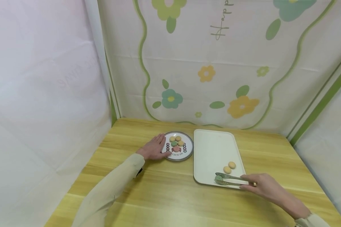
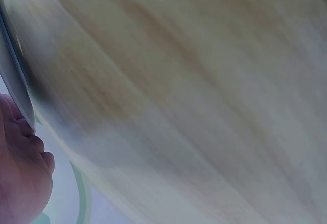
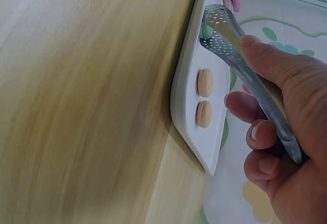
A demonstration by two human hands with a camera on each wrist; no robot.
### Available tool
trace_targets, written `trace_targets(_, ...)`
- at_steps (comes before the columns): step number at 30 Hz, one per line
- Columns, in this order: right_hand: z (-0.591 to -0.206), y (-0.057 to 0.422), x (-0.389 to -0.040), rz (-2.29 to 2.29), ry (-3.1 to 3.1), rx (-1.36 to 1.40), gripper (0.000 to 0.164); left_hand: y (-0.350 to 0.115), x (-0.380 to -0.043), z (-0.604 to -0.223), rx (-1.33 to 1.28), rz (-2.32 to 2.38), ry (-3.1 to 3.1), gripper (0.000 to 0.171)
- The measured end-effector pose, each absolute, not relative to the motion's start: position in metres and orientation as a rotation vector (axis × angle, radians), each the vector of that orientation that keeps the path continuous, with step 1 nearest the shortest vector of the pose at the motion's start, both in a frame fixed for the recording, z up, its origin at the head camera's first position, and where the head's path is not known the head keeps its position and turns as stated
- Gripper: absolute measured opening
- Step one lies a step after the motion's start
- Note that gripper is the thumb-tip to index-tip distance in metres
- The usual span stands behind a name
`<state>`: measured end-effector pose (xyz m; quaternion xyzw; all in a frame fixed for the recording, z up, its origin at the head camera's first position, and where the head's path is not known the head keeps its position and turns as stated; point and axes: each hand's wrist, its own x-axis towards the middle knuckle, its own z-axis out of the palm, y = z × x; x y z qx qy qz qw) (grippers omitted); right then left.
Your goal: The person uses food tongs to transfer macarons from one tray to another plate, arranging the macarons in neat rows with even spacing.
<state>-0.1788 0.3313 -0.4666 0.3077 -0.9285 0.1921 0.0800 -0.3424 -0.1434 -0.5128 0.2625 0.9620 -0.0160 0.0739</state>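
My right hand (image 1: pixel 268 187) holds a pair of perforated tongs (image 1: pixel 230 183) over the near right part of a white tray (image 1: pixel 216 148). Between the tong tips is a green macaron (image 1: pixel 218 178). Two beige macarons (image 3: pixel 204 98) lie side by side on the tray just beyond the tongs. My left hand (image 1: pixel 154 148) rests against the left rim of a round patterned plate (image 1: pixel 188 153), thumb and fingers spread along its edge. On that plate sit several macarons: beige ones (image 1: pixel 178 138), a green one (image 1: pixel 174 143) and a pink one (image 1: pixel 176 148).
The wooden table (image 1: pixel 164 192) reaches back to a white flowered cloth (image 1: pixel 184 69). Another pale cloth wall (image 1: pixel 45 94) stands at the left, and a green-striped panel (image 1: pixel 324 101) at the right. The plate stands close to the tray's left edge.
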Motion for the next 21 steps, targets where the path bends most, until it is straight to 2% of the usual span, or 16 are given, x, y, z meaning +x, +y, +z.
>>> trace_targets(21,-0.4661,0.3234,-0.1820,0.522,-2.660,0.968,0.014,-0.1427,-0.3398,-0.5090,0.785,-0.052,2.894,0.104)
